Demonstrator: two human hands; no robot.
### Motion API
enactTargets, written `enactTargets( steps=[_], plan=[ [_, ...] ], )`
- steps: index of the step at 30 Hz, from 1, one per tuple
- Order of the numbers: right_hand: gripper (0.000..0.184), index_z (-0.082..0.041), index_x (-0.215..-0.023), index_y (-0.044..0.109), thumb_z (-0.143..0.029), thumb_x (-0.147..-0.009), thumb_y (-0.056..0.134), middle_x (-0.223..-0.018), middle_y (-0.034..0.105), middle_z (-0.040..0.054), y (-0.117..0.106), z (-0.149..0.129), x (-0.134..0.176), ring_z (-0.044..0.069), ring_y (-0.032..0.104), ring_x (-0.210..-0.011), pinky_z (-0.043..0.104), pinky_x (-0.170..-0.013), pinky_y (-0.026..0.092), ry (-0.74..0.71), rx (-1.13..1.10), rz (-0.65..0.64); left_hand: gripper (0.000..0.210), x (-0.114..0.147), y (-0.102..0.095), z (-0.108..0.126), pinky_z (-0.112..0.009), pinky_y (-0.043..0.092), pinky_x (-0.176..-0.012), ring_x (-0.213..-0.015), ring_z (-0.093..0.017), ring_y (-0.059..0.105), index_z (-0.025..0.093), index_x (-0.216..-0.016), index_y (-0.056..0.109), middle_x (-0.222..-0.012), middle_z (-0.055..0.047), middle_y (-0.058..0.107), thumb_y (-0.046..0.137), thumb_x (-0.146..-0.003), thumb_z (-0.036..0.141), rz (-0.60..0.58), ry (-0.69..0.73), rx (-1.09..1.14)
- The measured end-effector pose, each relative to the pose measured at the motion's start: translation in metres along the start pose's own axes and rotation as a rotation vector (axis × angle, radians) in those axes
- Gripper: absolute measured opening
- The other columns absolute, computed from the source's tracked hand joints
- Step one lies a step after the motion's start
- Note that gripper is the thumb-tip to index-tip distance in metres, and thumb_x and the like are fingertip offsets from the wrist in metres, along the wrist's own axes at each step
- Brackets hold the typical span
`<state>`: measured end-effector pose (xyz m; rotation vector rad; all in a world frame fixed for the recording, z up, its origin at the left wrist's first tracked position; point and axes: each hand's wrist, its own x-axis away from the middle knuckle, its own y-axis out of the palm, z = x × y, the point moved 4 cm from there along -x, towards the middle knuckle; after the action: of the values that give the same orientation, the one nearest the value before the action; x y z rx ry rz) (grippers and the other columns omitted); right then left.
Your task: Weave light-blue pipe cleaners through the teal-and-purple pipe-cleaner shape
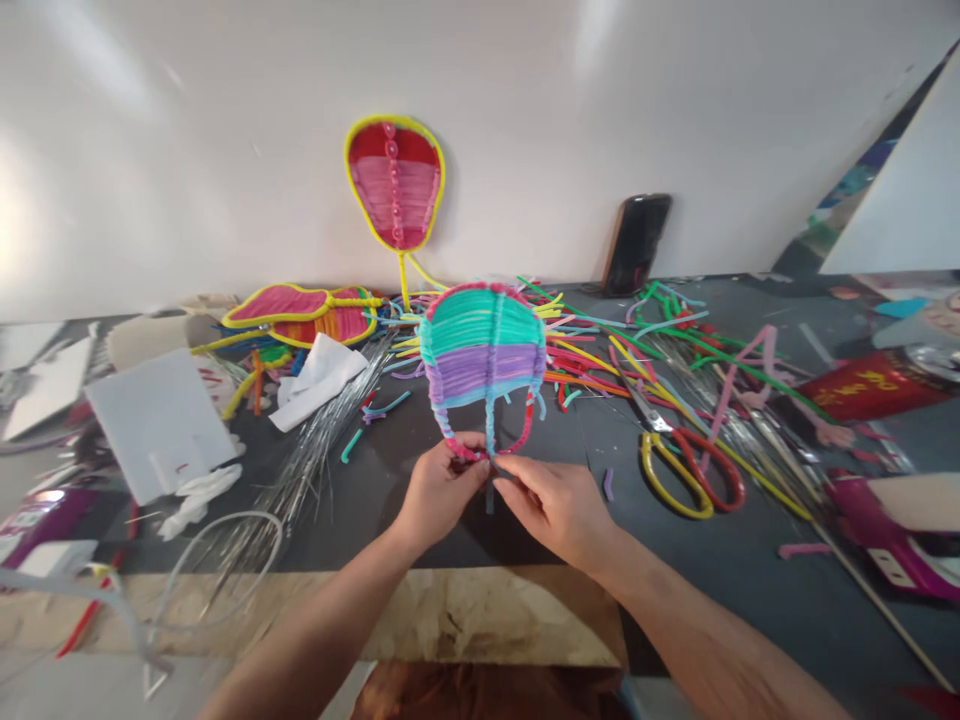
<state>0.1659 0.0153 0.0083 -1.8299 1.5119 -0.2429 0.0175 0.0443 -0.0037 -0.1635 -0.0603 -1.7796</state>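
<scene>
A fan-shaped pipe-cleaner piece stands upright in front of me, banded teal, purple and light blue, with a wrapped red, pink and blue rim and a central spine. Its lower part is an open frame. My left hand pinches the bottom of the rim, left of the spine. My right hand is closed at the base of the spine, thumb and forefinger together by the joint; what lies between those fingertips is too small to make out. Below the joint a short stem sticks down between the hands.
Scissors with yellow and red handles lie to the right. Behind spread coloured pipe cleaners. A finished pink fan leans on the wall, near a phone. Silvery wires and white paper lie left; a red can lies right.
</scene>
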Motion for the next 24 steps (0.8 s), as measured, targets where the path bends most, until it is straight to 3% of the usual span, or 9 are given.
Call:
enactTargets(
  steps=[2, 7, 10, 15, 20, 24],
  plan=[
    [0.023, -0.023, -0.105, 0.063, -0.034, -0.089, 0.05, -0.069, 0.069, 0.0026, -0.006, 0.003, -0.001, 0.014, 0.06, -0.057, 0.025, -0.058, 0.044, 0.087, -0.144, 0.037, 0.024, -0.001, -0.002, -0.002, -0.024, 0.049, -0.064, -0.066, -0.013, 0.059, 0.016, -0.09, 0.064, -0.074, -0.001, 0.065, 0.071, -0.071, 0.029, -0.006, -0.05, 0.148],
    [0.027, -0.021, -0.078, 0.057, -0.043, -0.09, 0.046, -0.059, 0.056, -0.0019, -0.019, 0.019, -0.005, 0.009, 0.045, -0.043, 0.022, -0.042, 0.034, 0.375, -0.544, 0.231, 0.029, -0.002, -0.001, -0.006, -0.027, 0.053, -0.064, -0.066, -0.013, 0.061, 0.015, -0.09, 0.061, -0.073, -0.001, 0.064, 0.074, -0.069, 0.031, -0.056, -0.148, 0.346],
    [0.03, -0.02, -0.072, 0.053, -0.045, -0.088, 0.049, -0.058, 0.054, -0.0027, -0.016, 0.022, -0.008, 0.007, 0.042, -0.042, 0.021, -0.041, 0.031, 0.427, -0.671, 0.208, 0.029, -0.001, 0.0, -0.005, -0.028, 0.054, -0.065, -0.066, -0.013, 0.06, 0.015, -0.088, 0.061, -0.071, 0.0, 0.063, 0.076, -0.068, 0.03, -0.057, -0.147, 0.369],
    [0.029, -0.019, -0.077, 0.06, -0.047, -0.085, 0.053, -0.06, 0.057, -0.0017, 0.001, 0.016, -0.006, 0.008, 0.044, -0.044, 0.021, -0.042, 0.034, 0.449, -0.653, -0.017, 0.027, -0.003, 0.002, -0.003, -0.023, 0.05, -0.064, -0.066, -0.011, 0.058, 0.015, -0.086, 0.062, -0.073, 0.0, 0.063, 0.076, -0.067, 0.028, -0.051, -0.101, 0.335],
    [0.026, -0.019, -0.074, 0.061, -0.042, -0.084, 0.054, -0.057, 0.056, -0.0031, 0.012, 0.015, -0.004, 0.008, 0.043, -0.043, 0.021, -0.042, 0.033, 0.483, -0.625, -0.079, 0.025, -0.003, 0.004, 0.0, -0.019, 0.043, -0.053, -0.056, -0.007, 0.051, 0.014, -0.082, 0.064, -0.07, 0.001, 0.063, 0.077, -0.066, 0.028, -0.004, -0.054, 0.22],
    [0.022, -0.019, -0.071, 0.062, -0.035, -0.083, 0.054, -0.059, 0.058, -0.0022, 0.012, 0.011, -0.005, 0.01, 0.049, -0.052, 0.021, -0.051, 0.037, 0.411, -0.472, -0.046, 0.025, 0.001, 0.007, -0.001, -0.021, 0.047, -0.06, -0.061, -0.009, 0.057, 0.014, -0.084, 0.063, -0.075, -0.001, 0.064, 0.075, -0.068, 0.028, -0.018, -0.099, 0.288]
  ],
)
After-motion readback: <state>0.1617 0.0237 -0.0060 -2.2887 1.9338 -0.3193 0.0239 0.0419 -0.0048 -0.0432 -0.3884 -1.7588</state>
